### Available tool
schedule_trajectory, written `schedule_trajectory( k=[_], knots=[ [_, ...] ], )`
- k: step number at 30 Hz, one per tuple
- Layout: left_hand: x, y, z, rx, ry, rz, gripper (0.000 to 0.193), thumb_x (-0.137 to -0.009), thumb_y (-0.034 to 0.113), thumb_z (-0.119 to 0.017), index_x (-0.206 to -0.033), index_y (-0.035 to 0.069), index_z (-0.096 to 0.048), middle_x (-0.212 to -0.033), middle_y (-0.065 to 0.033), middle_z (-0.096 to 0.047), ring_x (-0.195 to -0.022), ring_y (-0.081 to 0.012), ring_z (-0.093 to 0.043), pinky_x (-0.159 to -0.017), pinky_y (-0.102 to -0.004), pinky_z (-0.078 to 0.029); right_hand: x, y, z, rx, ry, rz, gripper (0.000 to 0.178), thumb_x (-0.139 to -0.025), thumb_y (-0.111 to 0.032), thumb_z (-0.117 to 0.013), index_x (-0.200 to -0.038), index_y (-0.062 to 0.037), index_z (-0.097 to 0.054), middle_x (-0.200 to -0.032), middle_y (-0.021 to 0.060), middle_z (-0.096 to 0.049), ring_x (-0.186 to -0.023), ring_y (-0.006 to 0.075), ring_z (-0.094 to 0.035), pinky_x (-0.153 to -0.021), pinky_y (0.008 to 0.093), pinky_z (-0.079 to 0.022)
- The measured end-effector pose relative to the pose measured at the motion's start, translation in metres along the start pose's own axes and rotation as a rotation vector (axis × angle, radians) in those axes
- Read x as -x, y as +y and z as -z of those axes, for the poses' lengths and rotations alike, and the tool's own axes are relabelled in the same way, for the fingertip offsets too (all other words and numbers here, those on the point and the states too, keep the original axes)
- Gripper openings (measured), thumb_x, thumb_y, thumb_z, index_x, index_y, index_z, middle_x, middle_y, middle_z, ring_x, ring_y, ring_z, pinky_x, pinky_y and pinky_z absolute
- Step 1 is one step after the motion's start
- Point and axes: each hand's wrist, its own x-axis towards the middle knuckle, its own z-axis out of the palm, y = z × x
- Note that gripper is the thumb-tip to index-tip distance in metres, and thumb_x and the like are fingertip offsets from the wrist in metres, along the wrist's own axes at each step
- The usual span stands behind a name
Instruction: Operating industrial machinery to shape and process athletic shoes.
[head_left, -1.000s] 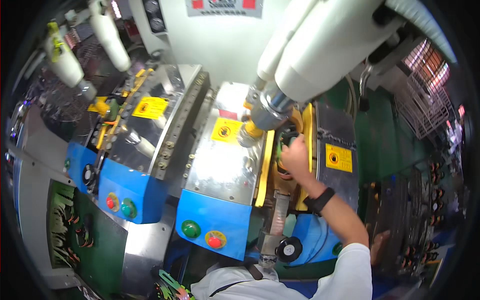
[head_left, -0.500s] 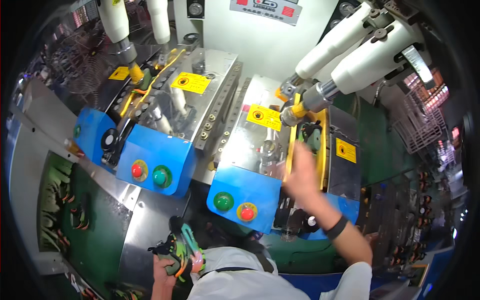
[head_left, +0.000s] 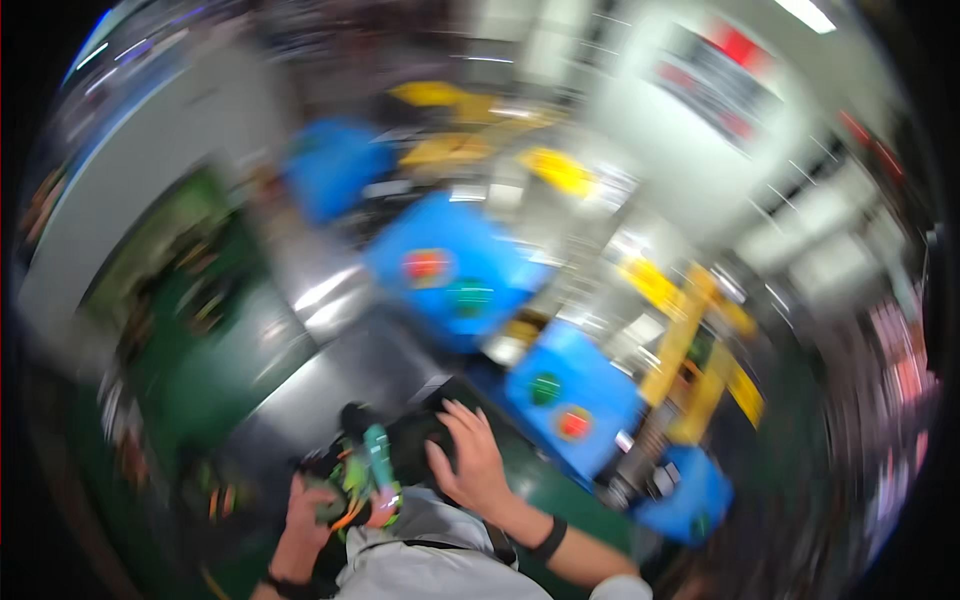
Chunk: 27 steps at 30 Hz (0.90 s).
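At seven o'clock, a shoe point(head_left: 356, 474) partly hides the left hand point(head_left: 306, 514); toward half past one, a sign point(head_left: 715, 85) blurs.

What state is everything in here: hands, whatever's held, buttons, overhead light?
Left hand: gripping.
Shoe-like item: held in the left hand.
Right hand: open, apparently empty.
Red buttons: too blurred to tell if pressed.
Green buttons: likewise unclear.
Ceiling light: lit.
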Motion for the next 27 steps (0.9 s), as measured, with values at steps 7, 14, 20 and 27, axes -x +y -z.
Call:
schedule_trajectory(
  k=[7, 14, 20, 27],
  knots=[
    [-0.043, -0.04, 0.106, -0.66, 0.412, -0.559, 0.074, -0.062, -0.001, -0.062, -0.132, 0.005, -0.04, -0.119, -0.0138, -0.052, -0.113, -0.0298, -0.052, -0.1, -0.0374, -0.042, 0.088, -0.04, -0.078, -0.604, -0.362, -0.513, 0.038, -0.085, -0.003, -0.063, -0.12, 0.0061, -0.052, -0.113, 0.0163, -0.064, -0.102, 0.022, -0.064, -0.09, 0.0352, -0.05],
    [-0.056, -0.012, 0.188, -0.861, 0.245, -0.34, 0.081, -0.076, 0.019, -0.072, -0.142, -0.002, -0.03, -0.138, -0.0238, -0.043, -0.126, -0.03, -0.046, -0.106, -0.0378, -0.036, 0.032, -0.03, -0.119, -0.639, -0.416, -0.652, 0.078, -0.077, 0.0, -0.061, -0.146, -0.0062, -0.026, -0.147, 0.0132, -0.034, -0.137, 0.0305, -0.033, -0.109, 0.0482, -0.03],
    [-0.015, 0.034, 0.304, -0.728, 1.151, -0.32, 0.085, -0.076, 0.008, -0.065, -0.144, -0.008, -0.016, -0.146, -0.0275, -0.027, -0.136, -0.0353, -0.031, -0.112, -0.0411, -0.026, 0.028, -0.085, -0.266, -0.409, -0.588, -0.834, 0.089, -0.073, -0.006, -0.071, -0.145, 0.0056, -0.019, -0.145, 0.025, -0.031, -0.135, 0.0364, -0.032, -0.112, 0.0446, -0.026],
    [-0.035, 0.106, 0.365, -0.194, 0.614, -0.267, 0.049, -0.069, -0.003, -0.057, -0.118, 0.0, -0.054, -0.106, -0.0082, -0.061, -0.095, -0.0217, -0.061, -0.086, -0.0353, -0.05, -0.019, -0.113, -0.306, -0.609, -0.564, -1.077, 0.077, -0.07, 0.003, -0.058, -0.139, 0.0055, -0.027, -0.123, 0.0215, -0.05, -0.118, 0.0279, -0.049, -0.105, 0.0388, -0.036]
  ],
)
